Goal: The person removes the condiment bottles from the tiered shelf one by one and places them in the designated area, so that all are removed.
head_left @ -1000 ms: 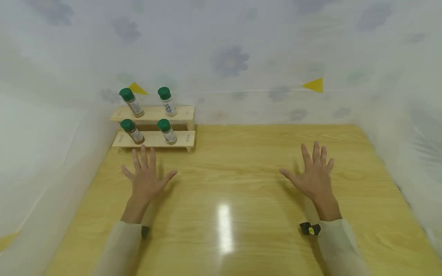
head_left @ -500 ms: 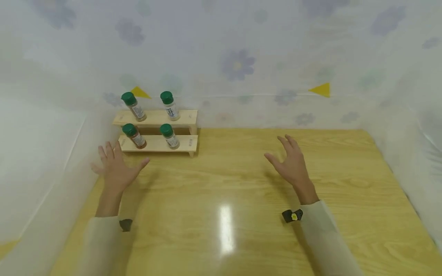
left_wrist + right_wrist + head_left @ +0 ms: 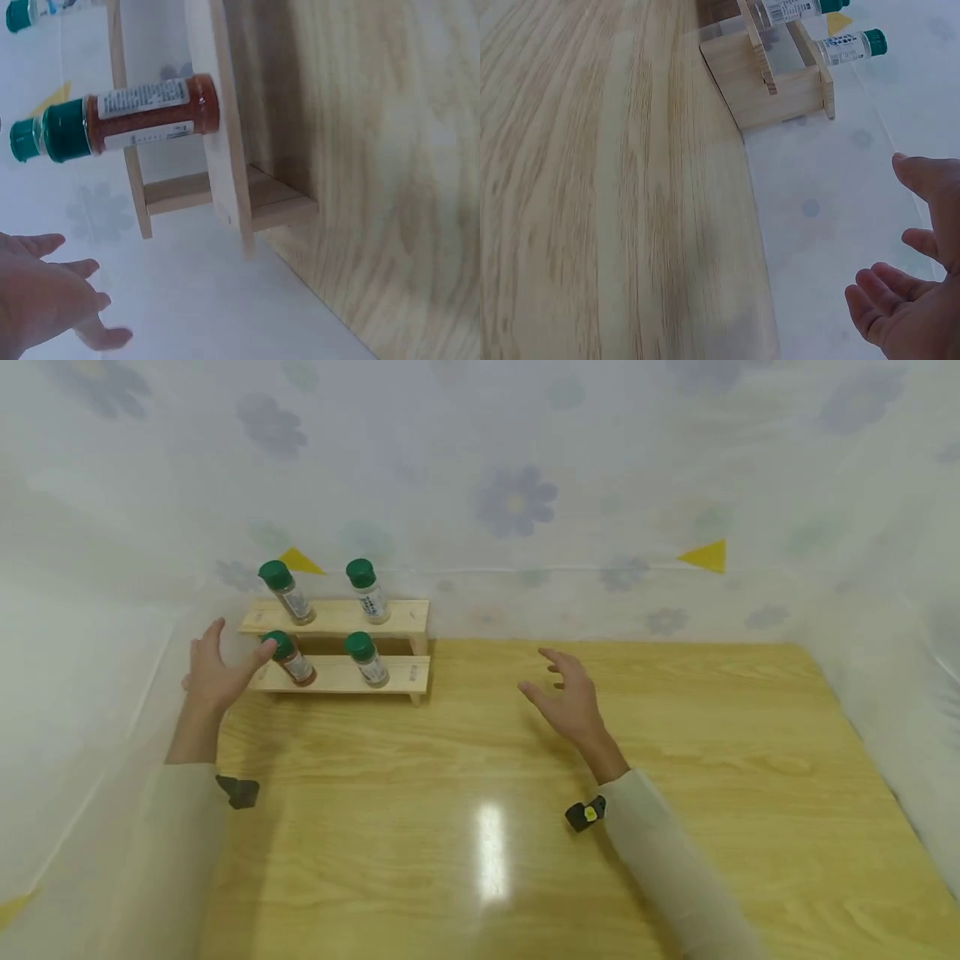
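Hovering near green-capped, red-filled jar [image 3: 298,668] on wooden rack [image 3: 330,677]: your left hand [image 3: 213,677], fingers spread. Your right hand [image 3: 572,703] hangs above table [image 3: 405,827], fingers loosely parted.

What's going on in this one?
A person's left hand is open beside the red-filled jar at the lower left of a two-tier wooden rack. Its fingers are apart from the jar; whether the thumb touches the cap is hard to tell. Another jar stands to the right, with two more on the upper tier. The right hand hovers over the table, holding nothing. All four jars stand on the rack.
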{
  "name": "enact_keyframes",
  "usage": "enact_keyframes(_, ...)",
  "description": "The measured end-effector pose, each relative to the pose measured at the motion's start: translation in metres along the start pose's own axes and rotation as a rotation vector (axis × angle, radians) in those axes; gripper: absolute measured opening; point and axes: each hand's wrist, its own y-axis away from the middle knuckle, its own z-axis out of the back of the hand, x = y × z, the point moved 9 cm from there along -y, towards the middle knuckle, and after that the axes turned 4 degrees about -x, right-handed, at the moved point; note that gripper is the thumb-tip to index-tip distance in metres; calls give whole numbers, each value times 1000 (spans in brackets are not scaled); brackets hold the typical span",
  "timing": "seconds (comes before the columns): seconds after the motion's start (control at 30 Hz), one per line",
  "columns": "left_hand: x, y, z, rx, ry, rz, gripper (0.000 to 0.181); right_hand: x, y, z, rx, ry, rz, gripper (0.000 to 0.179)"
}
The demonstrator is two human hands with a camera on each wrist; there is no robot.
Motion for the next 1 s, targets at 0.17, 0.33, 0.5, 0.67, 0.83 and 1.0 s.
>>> enact_keyframes(0.17, 3, -19, 3, -14, 138, 95, 98, 4, -6, -33, 64, -114, -49, 57)
enact_keyframes(0.33, -4, -32, 2, -25, 179, 100, 99, 6, -10, -67, 136, -200, -101, 51)
enact_keyframes(0.5, -17, -45, 0, 3, 165, 48, 97, 13, -18, -102, 217, -290, -144, 49)
enact_keyframes(0.67, -25, -57, -7, 39, 227, 32, 92, 19, -26, -130, 267, -353, -166, 48)
enact_keyframes(0.83, -36, -65, -7, 26, 269, -19, 80, 25, -34, -151, 289, -373, -154, 48)
enact_keyframes(1.0, -46, -72, -5, -22, 310, -53, 69, 26, -40, -164, 280, -400, -162, 42)
